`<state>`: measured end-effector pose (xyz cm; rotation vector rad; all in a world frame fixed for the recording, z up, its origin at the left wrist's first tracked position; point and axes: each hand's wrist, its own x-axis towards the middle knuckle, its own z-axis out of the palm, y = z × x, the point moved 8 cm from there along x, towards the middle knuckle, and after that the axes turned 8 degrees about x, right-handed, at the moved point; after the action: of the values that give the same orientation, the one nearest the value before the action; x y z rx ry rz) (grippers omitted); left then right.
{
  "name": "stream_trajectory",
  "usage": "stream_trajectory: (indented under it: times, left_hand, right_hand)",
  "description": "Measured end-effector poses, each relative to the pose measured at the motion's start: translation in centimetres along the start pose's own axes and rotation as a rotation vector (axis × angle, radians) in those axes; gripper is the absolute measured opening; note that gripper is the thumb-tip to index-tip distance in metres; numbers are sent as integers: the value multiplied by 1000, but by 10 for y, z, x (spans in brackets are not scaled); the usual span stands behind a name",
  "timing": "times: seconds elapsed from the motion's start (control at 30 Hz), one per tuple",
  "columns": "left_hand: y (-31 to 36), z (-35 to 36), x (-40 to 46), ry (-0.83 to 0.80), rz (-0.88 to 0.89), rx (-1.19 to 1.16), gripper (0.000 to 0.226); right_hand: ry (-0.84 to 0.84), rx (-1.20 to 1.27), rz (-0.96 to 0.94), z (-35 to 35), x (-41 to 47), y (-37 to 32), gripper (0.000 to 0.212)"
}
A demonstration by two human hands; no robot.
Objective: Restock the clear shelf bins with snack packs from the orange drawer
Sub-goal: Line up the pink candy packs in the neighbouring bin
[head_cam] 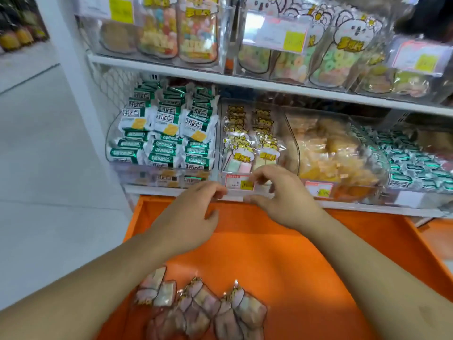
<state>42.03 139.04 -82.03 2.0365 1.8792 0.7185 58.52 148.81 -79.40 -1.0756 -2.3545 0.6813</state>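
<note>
At the front lip of the middle clear bin (247, 133), two hands are seen: left hand (193, 212) with fingertips on the lip, loosely spread; right hand (279, 192) curled, pinching the lip by the price tag (239, 184). Below the bin, about five snack packs (196, 312) are left in the orange drawer (306, 253). Left of the bin, green-white packs (166, 133) are stacked.

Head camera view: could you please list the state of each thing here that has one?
Orange drawer: pulled open, snack packs at its near end.
Clear plastic marshmallow bin: stocked, packs upright.
Green-and-white biscuit bin: full.
Left hand: fingers at the bin's front lip.
Right hand: fingers curled at the bin's front.
</note>
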Motion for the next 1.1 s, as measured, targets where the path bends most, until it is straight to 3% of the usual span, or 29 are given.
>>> stream_trajectory:
  times: [0.13, 0.3, 0.47, 0.67, 0.83, 1.0, 1.1]
  left_hand:
    - [-33, 56, -42, -160, -106, -5, 37]
    - [-90, 148, -99, -437, -249, 81, 39]
    - [-136, 204, -110, -589, -364, 106, 33]
    - [-168, 265, -96, -750, -409, 124, 55]
    - [-186, 302, -93, -829, -408, 152, 60]
    - [-185, 312, -94, -837, -372, 107, 20]
    - [-186, 309, -96, -800, -413, 17, 18]
  right_hand:
    - [-188, 45, 172, 67, -56, 19, 40]
    - [-619, -48, 320, 168, -129, 72, 60]
    - [-823, -181, 490, 214, -159, 136, 77]
    - [-830, -211, 703, 253, -170, 198, 103]
    - [-838, -178, 686, 284, -166, 215, 98]
    - [-833, -187, 624, 303, -162, 212, 94]
    - [-826, -147, 627, 309, -159, 209, 84]
